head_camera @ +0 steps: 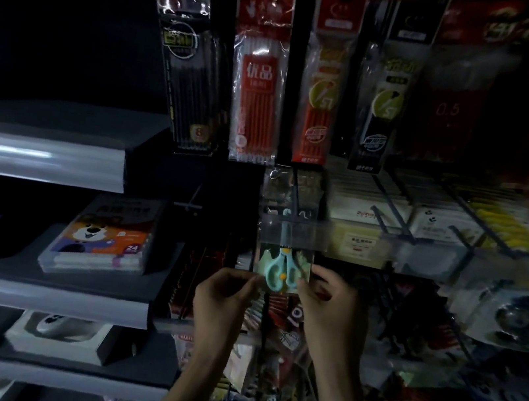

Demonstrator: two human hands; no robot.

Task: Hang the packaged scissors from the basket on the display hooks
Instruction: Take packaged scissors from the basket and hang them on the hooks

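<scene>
Teal-handled scissors with small orange accents sit inside a clear plastic packet; these packaged scissors (pixel 282 265) are held upright at the middle of a dim shop display, blades pointing up and handle loops down. The left hand (pixel 224 294) pinches the packet's lower left edge between thumb and curled fingers; the right hand (pixel 332 308) pinches the lower right edge in the same way; both forearms rise from the bottom of the view. The packet's upper part passes behind a clear price strip (pixel 306 233) that runs along the shelf front; its top edge reaches up beside a dark wire display hook (pixel 296 198); the view is too dim and blurred to tell whether the packet's hole is on the hook.

Just above hang four long packs of pen refills in a row: a black refill pack (pixel 190 67), tilted, at the left; a red and white refill pack (pixel 260 78); an orange-red refill pack (pixel 322 88); a second dark refill pack (pixel 383 98). To the right of the scissors, white boxes (pixel 368 213) stand in rows between black wire dividers; that side is smeared by motion blur.

To the left, grey shelves step down; on the middle grey shelf (pixel 36 275) lies a clear marker case (pixel 104 241) with a cartoon bear and the number 24 on its orange label, well apart from the hands. Below the hands hang more red packets, too dark to name.
</scene>
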